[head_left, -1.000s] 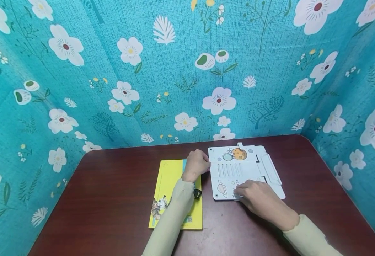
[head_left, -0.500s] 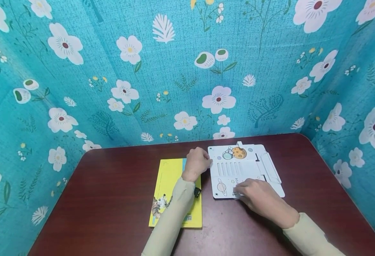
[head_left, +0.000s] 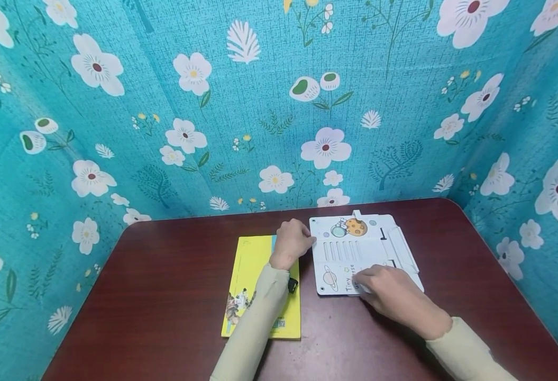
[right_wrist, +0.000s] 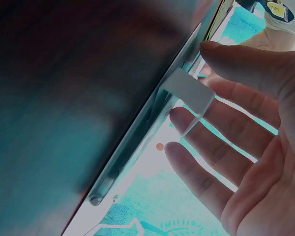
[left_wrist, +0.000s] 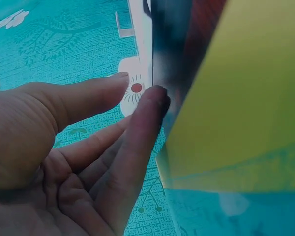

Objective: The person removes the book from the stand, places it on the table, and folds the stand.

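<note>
A white book stand with cartoon planets and an astronaut lies flat on the table. At its left edge is my left hand; in the left wrist view, the index fingertip comes right up to the edge while the thumb stands apart. My right hand is over the stand's near right part, hiding some of the printing. A small white flip tab sticks out from the near edge in the right wrist view. The right fingers lie spread around it, thumb apart from them.
To the left of the stand lies a yellow book, partly under my left forearm. A second white tab rises at the stand's far edge. Behind the brown table hangs a turquoise flowered cloth.
My right hand has shifted slightly to the right along the near edge, uncovering more of the lettering. The left hand stays almost still at the left edge.
</note>
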Demonstrator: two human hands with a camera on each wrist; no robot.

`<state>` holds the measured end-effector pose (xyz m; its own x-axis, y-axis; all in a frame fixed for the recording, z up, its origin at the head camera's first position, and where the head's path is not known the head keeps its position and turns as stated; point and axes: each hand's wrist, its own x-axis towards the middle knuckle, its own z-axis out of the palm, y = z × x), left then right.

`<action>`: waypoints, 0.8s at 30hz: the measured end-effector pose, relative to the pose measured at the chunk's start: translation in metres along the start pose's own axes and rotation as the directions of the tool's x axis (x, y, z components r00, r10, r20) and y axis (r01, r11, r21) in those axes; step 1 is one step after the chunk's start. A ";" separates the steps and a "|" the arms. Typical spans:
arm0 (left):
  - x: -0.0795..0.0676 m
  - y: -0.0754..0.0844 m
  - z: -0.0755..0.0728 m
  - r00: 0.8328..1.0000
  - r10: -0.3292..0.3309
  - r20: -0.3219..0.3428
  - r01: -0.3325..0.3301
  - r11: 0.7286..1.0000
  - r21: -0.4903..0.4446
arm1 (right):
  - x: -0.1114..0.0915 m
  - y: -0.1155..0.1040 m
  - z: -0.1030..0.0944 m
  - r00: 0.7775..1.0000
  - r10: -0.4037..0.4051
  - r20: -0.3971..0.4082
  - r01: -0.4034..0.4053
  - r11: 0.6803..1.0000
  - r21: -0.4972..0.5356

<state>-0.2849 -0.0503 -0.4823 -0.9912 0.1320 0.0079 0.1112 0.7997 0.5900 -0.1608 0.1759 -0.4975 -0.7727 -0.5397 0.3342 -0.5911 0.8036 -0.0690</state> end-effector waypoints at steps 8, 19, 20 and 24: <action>0.000 -0.001 0.000 1.000 0.004 0.022 -0.005 0.999 0.048 | -0.008 0.003 -0.006 0.995 0.073 0.068 -0.073 0.997 -0.005; -0.001 0.001 0.004 0.999 -0.005 0.048 0.003 0.999 0.032 | -0.017 0.010 -0.010 0.987 0.116 0.115 -0.117 0.993 0.003; -0.001 0.001 0.005 0.999 -0.009 0.050 0.007 0.999 0.032 | -0.018 0.011 -0.010 0.985 0.120 0.120 -0.122 0.993 0.006; -0.002 0.002 0.005 0.998 -0.013 0.060 0.012 1.000 0.020 | -0.020 0.013 -0.011 0.981 0.141 0.133 -0.144 0.990 0.011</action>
<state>-0.2828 -0.0455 -0.4850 -0.9865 0.1567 -0.0481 0.1011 0.8128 0.5736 -0.1505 0.2001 -0.4949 -0.8721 -0.4497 0.1926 -0.4766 0.8699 -0.1270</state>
